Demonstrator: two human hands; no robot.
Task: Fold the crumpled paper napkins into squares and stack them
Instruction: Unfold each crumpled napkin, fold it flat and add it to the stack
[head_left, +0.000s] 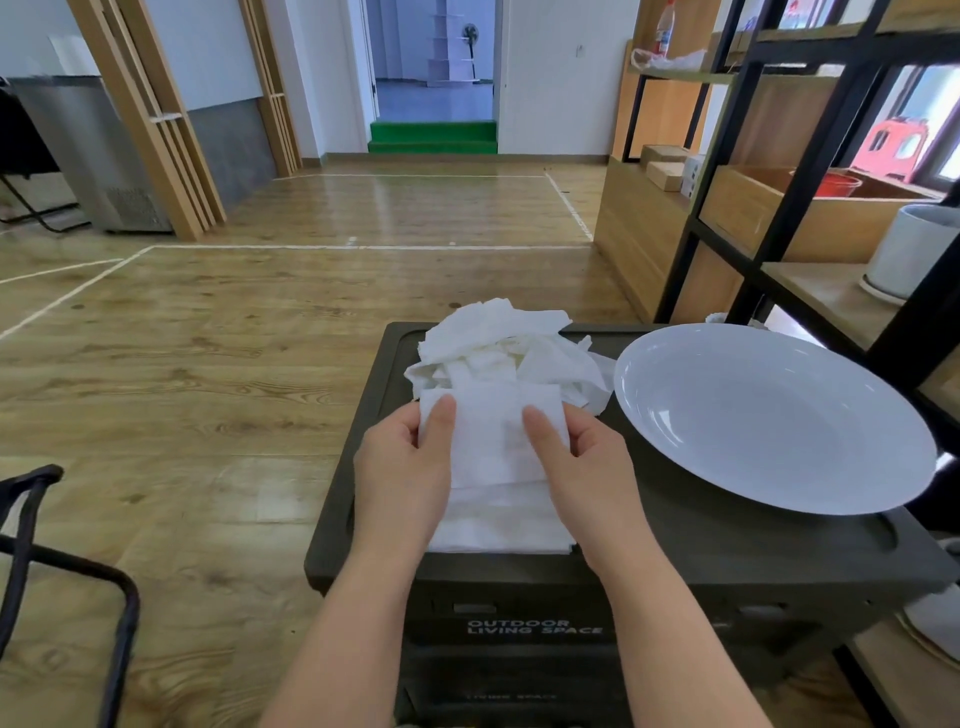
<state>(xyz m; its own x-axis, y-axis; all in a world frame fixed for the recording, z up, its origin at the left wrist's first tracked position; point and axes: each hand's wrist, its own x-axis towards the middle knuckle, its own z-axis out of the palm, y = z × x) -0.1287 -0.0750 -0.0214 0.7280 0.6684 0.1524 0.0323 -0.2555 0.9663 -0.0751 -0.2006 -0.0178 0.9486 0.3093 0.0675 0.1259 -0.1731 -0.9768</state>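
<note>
We had the napkin (488, 431) up between both hands, lifted off the dark box lid (675, 525) that served as our desk, prob. so we could line up the edges for the next fold w/o the sheet dragging on the surface. Left hand (402, 467) pinched the sheet's left edge, thumb on the near face, the other fingers hidden behind the paper; right hand (582, 467) did the same on the right edge, thumb laid across the front, remaining fingers curled behind. So both sets of fingers were closed on the one napkin, not spread, and how tightly we couldn't tell. Directly below the fingers, on the lid's near edge, lay the folded stack (498, 525), flat and roughly square; the held sheet's lower part hung down to it, and whether they touched we couldn't say. Just beyond the fingers sat the crumpled pile (504, 348), loose and heaped, within easy reach for the next pick. To the right of the right hand sat a big white plate (810, 467), holding nothing, close to the pile but whether touching it we couldn't tell. Judging by pile vs. stack, we were early-to-mid task, w/ plenty left to fold.
</note>
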